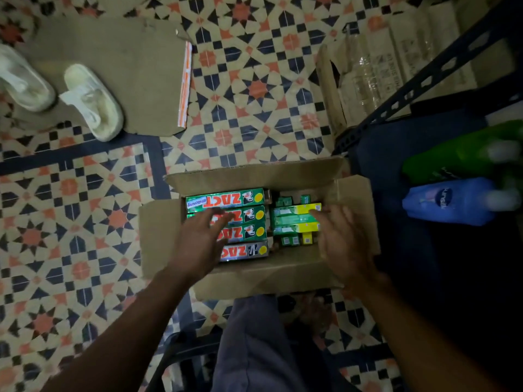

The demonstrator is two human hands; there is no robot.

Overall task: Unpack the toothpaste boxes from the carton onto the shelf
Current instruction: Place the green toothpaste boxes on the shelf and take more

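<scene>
- Left hand (202,240): fingers straight, holding nothing, over the carton's left row. Whether it touches the boxes cannot be told.
- Right hand (343,239): likewise spread and empty, over the carton's right stack.
- Toothpaste boxes: all inside the carton (160,236), lying flat.
  - Left row: three green ZACT boxes (226,198) and one silver box (249,251).
  - Right stack: shorter green-and-yellow boxes (295,219).
  - Build: glossy printed card, long and rectangular.
  - Handling: probably light, stiff and slightly slick. Best pinched across the long sides.
- Carton: plain corrugated board, flaps open.
- Right of carton: dark perforated metal shelf (424,86), with a blue bottle (447,202) and a green bottle (458,154).
- Beyond carton: patterned tile floor (254,89).
</scene>
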